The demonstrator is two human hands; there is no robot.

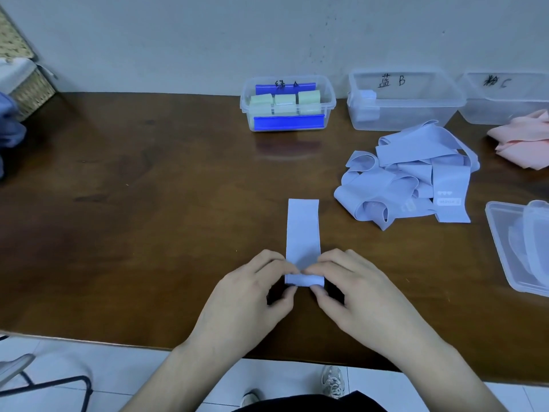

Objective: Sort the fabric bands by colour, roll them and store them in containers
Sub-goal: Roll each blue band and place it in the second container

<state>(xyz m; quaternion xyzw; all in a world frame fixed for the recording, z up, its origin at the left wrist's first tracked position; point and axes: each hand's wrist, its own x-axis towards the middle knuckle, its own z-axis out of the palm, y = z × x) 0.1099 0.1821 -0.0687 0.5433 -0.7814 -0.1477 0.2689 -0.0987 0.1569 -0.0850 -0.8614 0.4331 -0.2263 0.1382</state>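
Both hands, left (255, 288) and right (353, 288), pinch the near end of a blue band (303, 233) laid flat lengthwise on the table (148, 203), so it rolls straight toward box B (416, 111).

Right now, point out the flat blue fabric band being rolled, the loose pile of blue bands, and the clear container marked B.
flat blue fabric band (303, 230), head view, unrolled middle.
loose pile of blue bands (410, 173), head view, centre.
clear container marked B (416, 111), head view, front wall.

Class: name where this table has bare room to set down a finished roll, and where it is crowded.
Bare: the table left of the flat band, and between that band and the green-roll box. Crowded: the right side, with the blue band pile, pink bands and lids.
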